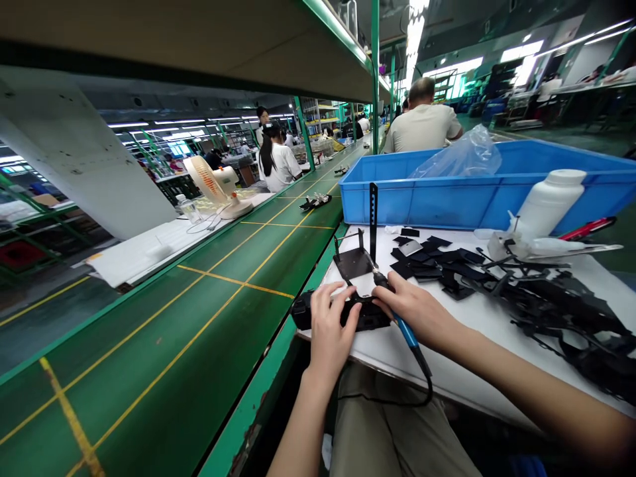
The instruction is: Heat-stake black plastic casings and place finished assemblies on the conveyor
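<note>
Head view: the right hand (416, 309) pinches a blue soldering iron (406, 331); the left hand (332, 324) touches a black part (371, 318), though I cannot tell whether it grips.

Corded tool (406, 330) in right hand (420, 310)

The belt (233, 331) runs from the lower left of the frame to the upper middle, with pieces (317, 201) on it and a fan (218, 185) past its left side. To its right is the surface (366, 346), where a long part (303, 311) lies at the near left corner under the left hand (332, 324), with a stand (354, 264) just behind it. On the right of the surface sit a pile of flat bits (427, 260), then a heap of loose parts (579, 324) near the right edge of the frame, and behind these a bottle (550, 204) stands in front of a bin (417, 201) with a bag (467, 156) in it.
</note>
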### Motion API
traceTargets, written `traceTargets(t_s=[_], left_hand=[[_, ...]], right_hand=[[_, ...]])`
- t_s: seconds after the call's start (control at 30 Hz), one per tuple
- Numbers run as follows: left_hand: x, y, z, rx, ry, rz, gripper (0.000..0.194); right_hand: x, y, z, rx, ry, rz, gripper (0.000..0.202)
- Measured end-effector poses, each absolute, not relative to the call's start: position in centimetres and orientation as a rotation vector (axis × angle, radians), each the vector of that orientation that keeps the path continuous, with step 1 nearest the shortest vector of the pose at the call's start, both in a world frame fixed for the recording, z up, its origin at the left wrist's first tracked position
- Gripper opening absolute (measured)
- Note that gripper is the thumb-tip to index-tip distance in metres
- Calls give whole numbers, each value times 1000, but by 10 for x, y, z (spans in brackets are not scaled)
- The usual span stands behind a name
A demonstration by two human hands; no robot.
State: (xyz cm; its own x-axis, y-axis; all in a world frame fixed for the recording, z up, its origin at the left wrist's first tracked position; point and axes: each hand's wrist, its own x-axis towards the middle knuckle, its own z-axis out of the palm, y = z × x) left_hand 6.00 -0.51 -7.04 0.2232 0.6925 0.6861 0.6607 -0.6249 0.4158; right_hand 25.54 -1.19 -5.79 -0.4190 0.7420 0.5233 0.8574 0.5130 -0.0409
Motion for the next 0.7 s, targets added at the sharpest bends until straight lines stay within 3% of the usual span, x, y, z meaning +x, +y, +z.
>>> traceTargets(t_s=[0.17, 0.33, 0.43, 0.7], left_hand=[[42, -4, -78, 1667, 1630, 2016, 81], [55, 0, -75, 974, 963, 1710, 55], [66, 1, -67, 644, 821, 1725, 53], [57, 8, -42, 734, 636, 1659, 46]], right_hand=[[273, -12, -63, -1255, -2068, -48, 21], [266, -19, -71, -1183, -1934, 351, 20], [259, -27, -76, -1144, -1962, 492, 23], [261, -34, -74, -1047, -2042, 659, 23]])
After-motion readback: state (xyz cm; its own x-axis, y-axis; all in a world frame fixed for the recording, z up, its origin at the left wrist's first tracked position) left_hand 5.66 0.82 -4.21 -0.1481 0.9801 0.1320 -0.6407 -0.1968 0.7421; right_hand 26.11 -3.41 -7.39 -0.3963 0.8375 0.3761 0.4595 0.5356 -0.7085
